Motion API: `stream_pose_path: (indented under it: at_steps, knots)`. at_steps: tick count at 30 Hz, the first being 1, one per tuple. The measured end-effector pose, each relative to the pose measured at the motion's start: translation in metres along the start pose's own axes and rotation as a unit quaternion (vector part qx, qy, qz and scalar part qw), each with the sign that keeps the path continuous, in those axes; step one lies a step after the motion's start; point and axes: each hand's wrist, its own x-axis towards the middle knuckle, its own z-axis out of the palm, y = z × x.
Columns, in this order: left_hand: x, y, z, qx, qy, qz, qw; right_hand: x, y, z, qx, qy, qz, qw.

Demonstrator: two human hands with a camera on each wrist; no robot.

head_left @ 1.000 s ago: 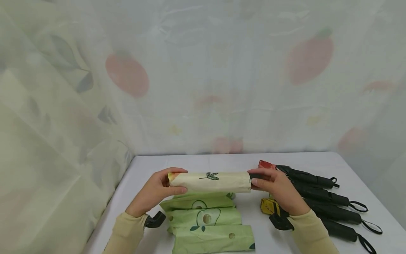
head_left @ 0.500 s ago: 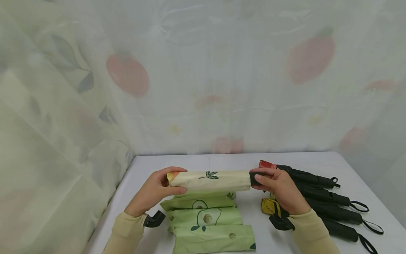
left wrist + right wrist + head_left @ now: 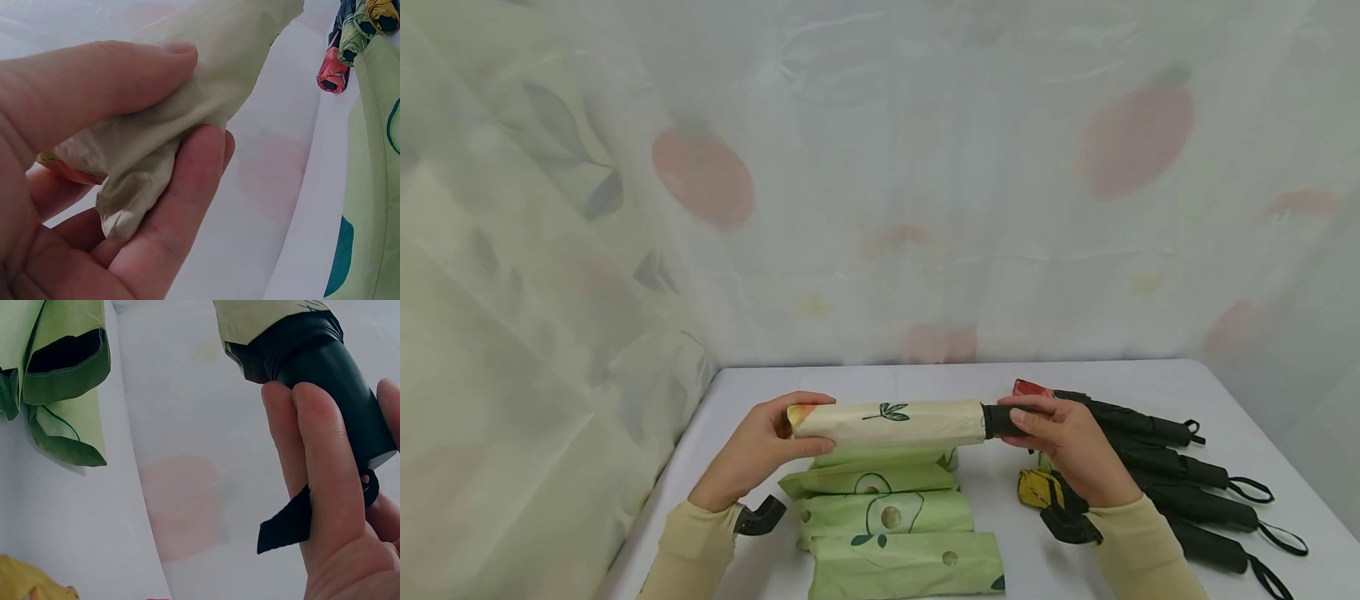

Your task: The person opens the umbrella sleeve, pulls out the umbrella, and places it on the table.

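Observation:
A cream fabric umbrella sleeve [image 3: 887, 423] with a leaf print is held level above the table. My left hand [image 3: 762, 446] grips its left end, and in the left wrist view the thumb and fingers pinch the bunched cloth [image 3: 140, 181]. From the sleeve's right end sticks out the black handle of an umbrella [image 3: 998, 421]. My right hand [image 3: 1067, 446] holds that handle between thumb and fingers. In the right wrist view the smooth handle [image 3: 340, 394] and its dark strap [image 3: 287, 522] show; the rest of the umbrella is hidden inside the sleeve.
Several green sleeves [image 3: 917, 562] with avocado prints lie below the held one. To the right, several folded umbrellas [image 3: 1195, 504] with black handles and wrist straps lie side by side, with yellow [image 3: 1034, 487] and red [image 3: 1032, 387] ends showing. A white cloth covers the table [image 3: 850, 382].
The right hand has moved slightly right, and more of the black handle shows outside the cream sleeve. The left hand, with the sleeve, has shifted a little left and up.

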Motion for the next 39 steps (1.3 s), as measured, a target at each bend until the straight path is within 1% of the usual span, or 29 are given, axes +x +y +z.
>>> stream_pose_path:
  at_steps: [8, 15, 20, 24, 27, 31, 39]
  knots:
    - [0.0, -0.002, -0.004, 0.008, 0.011, 0.001, 0.9999, -0.001, -0.001, -0.003, 0.006, 0.001, -0.005, 1.0]
    - [-0.001, -0.003, -0.007, 0.004, 0.012, -0.001, 0.9999, -0.001, -0.001, -0.005, 0.016, 0.004, -0.001, 0.9999]
    - [-0.001, -0.004, -0.01, 0.006, 0.014, -0.004, 0.9999, 0.0, 0.0, -0.008, 0.012, 0.011, -0.001, 0.9999]
    - [-0.002, -0.002, -0.012, 0.009, 0.019, -0.001, 0.9998, -0.001, 0.0, -0.011, 0.015, 0.009, -0.011, 0.9998]
    - [-0.003, -0.003, -0.013, 0.006, 0.021, 0.0, 0.9998, -0.002, 0.001, -0.013, 0.021, 0.007, -0.016, 0.9996]
    - [-0.003, -0.003, -0.015, 0.001, 0.022, 0.001, 0.9998, -0.003, 0.0, -0.015, 0.027, 0.008, -0.012, 0.9995]
    - [-0.004, -0.004, -0.019, -0.005, 0.029, -0.002, 0.9996, -0.004, -0.002, -0.021, 0.019, 0.005, -0.012, 0.9997]
